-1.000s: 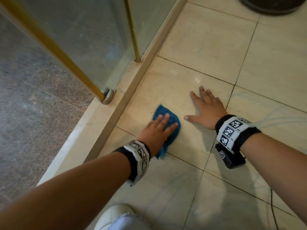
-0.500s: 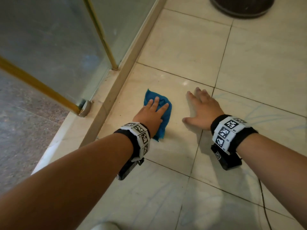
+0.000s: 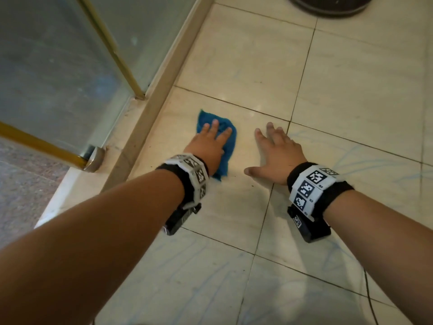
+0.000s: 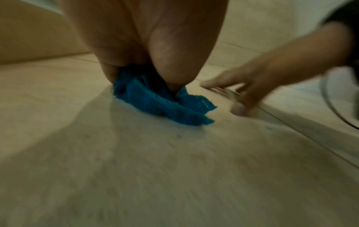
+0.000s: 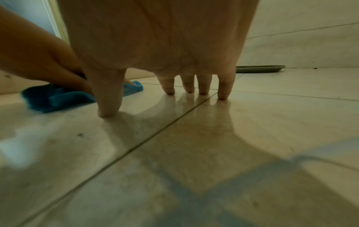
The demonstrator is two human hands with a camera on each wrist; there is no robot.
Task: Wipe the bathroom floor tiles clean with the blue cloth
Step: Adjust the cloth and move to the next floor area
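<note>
The blue cloth [image 3: 230,146] lies bunched on a beige floor tile [image 3: 246,55] close to the raised sill. My left hand [image 3: 208,144] lies flat on it with straight fingers and presses it down. In the left wrist view the cloth [image 4: 155,104] bulges out from under the palm [image 4: 147,38]. My right hand [image 3: 276,156] is spread flat on the bare tile just right of the cloth and holds nothing. Its fingertips [image 5: 223,95] touch the floor across a grout line, with the cloth [image 5: 58,98] to their left.
A glass shower door with a gold frame [image 3: 112,43] and a raised marble sill [image 3: 159,78] bound the left side. A dark round base [image 3: 328,5] sits at the far top right. A thin cable [image 3: 370,296] runs at lower right. Faint blue streaks [image 3: 351,156] mark the tiles.
My left hand has slid the cloth forward across the tile, away from the near grout line. The right hand has stayed planted in the same place.
</note>
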